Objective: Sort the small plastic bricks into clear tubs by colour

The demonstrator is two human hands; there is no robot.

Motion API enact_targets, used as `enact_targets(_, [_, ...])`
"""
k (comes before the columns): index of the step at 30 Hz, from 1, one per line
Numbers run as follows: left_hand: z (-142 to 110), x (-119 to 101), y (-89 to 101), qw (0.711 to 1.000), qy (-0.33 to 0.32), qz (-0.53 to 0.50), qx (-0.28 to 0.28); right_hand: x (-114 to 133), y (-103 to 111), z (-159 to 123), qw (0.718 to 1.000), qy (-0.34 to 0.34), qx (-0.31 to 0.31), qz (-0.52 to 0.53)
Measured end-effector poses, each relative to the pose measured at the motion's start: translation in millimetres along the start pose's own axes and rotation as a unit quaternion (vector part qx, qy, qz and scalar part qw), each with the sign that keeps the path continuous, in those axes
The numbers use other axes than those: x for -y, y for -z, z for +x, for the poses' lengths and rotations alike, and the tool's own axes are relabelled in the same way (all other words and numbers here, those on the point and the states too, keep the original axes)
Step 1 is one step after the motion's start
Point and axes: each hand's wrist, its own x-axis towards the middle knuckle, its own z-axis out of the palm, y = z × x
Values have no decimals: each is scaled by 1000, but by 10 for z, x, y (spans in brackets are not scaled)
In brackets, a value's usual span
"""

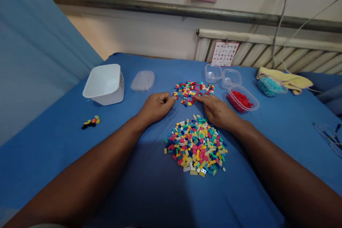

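My left hand (157, 107) is closed like a fist at the left edge of a small spread of mixed toy bricks (197, 86). Its thumb points toward the spread, close to a red brick; what the curled fingers hold, if anything, is hidden. From the right, my right hand (218, 111) reaches in with the index finger stretched out, its tip at a red toy brick (194, 98). The other fingers are partly hidden beneath the hand. Nearer to me lies a larger heap of toy bricks (196, 146) in yellow, pink, blue, green and white.
Right of the spread stand a tub of red bricks (242, 99), two clear tubs (231, 78) and a tub of teal bricks (270, 85) by a yellow cloth (291, 80). Leftward are a white bin (104, 85), clear lids (143, 81) and several loose pieces (91, 122). Glasses (330, 137) lie far right.
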Motion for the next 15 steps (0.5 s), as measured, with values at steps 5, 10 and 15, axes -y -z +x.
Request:
enact_targets(5, [10,14,-3,1000,-1,2,1,-41,19,-38,999,-44,-26,-14])
enact_targets(10, [18,26,-5,1000,0,4,4,-56,1,3,998,-58,-9,-38])
enact_targets(15, [17,22,-4,1000,3,1,4,-45,3,34,996,-68,18,-50])
